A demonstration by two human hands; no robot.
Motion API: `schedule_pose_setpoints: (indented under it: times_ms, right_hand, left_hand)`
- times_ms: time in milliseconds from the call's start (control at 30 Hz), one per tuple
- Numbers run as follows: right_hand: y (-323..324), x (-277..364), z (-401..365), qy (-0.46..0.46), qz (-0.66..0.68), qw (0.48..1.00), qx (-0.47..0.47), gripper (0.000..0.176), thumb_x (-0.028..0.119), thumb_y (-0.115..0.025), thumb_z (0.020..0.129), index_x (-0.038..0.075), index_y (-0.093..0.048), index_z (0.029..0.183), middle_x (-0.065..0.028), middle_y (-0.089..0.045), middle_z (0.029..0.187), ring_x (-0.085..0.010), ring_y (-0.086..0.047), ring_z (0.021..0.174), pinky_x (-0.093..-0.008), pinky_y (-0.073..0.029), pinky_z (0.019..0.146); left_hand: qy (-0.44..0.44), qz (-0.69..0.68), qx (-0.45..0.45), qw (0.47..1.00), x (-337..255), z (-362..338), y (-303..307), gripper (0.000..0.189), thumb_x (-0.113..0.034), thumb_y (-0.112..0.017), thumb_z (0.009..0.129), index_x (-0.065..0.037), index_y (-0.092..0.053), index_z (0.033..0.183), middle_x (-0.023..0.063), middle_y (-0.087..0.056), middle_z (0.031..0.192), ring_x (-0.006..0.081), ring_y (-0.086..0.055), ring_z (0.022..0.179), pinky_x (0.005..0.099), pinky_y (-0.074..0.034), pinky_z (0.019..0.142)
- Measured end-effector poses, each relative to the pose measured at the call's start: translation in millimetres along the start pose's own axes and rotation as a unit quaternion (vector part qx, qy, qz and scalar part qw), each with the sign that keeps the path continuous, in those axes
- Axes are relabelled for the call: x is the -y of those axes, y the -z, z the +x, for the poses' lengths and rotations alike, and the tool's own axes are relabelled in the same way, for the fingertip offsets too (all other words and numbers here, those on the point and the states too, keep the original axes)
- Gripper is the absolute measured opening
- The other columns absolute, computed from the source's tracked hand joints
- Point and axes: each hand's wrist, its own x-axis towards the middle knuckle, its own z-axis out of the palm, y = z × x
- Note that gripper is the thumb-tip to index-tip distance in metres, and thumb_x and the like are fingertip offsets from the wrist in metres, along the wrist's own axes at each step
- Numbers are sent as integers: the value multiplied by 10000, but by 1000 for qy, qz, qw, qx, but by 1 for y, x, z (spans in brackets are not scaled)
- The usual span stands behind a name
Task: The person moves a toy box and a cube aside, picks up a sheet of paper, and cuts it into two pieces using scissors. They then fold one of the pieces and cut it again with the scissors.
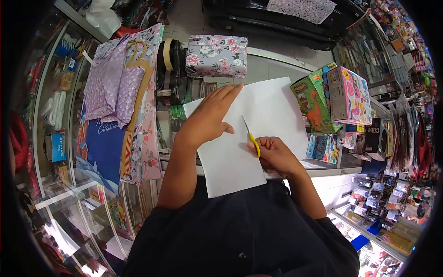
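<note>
A large white sheet of paper [235, 166] lies over the glass counter in front of me, its near edge reaching my dark shirt. My left hand [210, 117] rests on the sheet's left part, fingers stretched out toward the far edge and thumb apart. In my right hand [277, 157] is a pair of scissors [254, 142] with a yellow handle. Their thin blades point away from me and slightly left, over the middle of the paper. Part of the handle is hidden by my fingers.
Beyond the sheet sits a flower-patterned wrapped package [217, 56], beside a black tape dispenser [171, 69]. Gift bags and patterned paper [108, 92] pile up on the left. A green dinosaur box [314, 101] and a pink box [353, 97] stand close to the paper's right edge.
</note>
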Motion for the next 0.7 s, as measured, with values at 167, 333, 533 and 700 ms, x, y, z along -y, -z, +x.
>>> schedule_pose_setpoints:
  times_ms: [167,333,533,700]
  right_hand:
    - [-2,10,-4,-20,-28,999,-20,472,372,-741,1002,127,-529,658,73,-406,535,-35,-291,409,-250,-206,384]
    - [0,14,-4,-31,-35,998,-40,502,412,-757,982,121,-544,633,70,-401,516,-41,-291,397,-254,-217,373]
    - [0,16,-3,-36,-29,998,-39,461,394,-736,1006,112,-565,683,86,-356,497,-37,-238,381,-272,-158,384]
    - [4,13,-1,-23,-20,999,-20,467,406,-734,1005,123,-567,673,86,-361,488,-38,-239,380,-279,-153,385]
  left_hand:
    - [0,2,-9,1000,1,-1,-3,1158,15,-879,675,-95,-265,1651,186,-412,1606,371,-395,1484,429,-348,1227]
    - [-13,1,-10,1000,4,-2,-4,1180,5,-892,663,-87,-255,1652,192,-411,1606,372,-383,1494,434,-339,1236]
    - [-20,24,-5,1000,5,-2,-1,1193,-24,-904,643,-79,-265,1649,191,-411,1606,377,-376,1499,447,-322,1246]
    - [-23,-10,-7,1000,6,2,3,1155,-39,-916,591,-58,-364,1606,187,-445,1570,372,-418,1458,433,-333,1232]
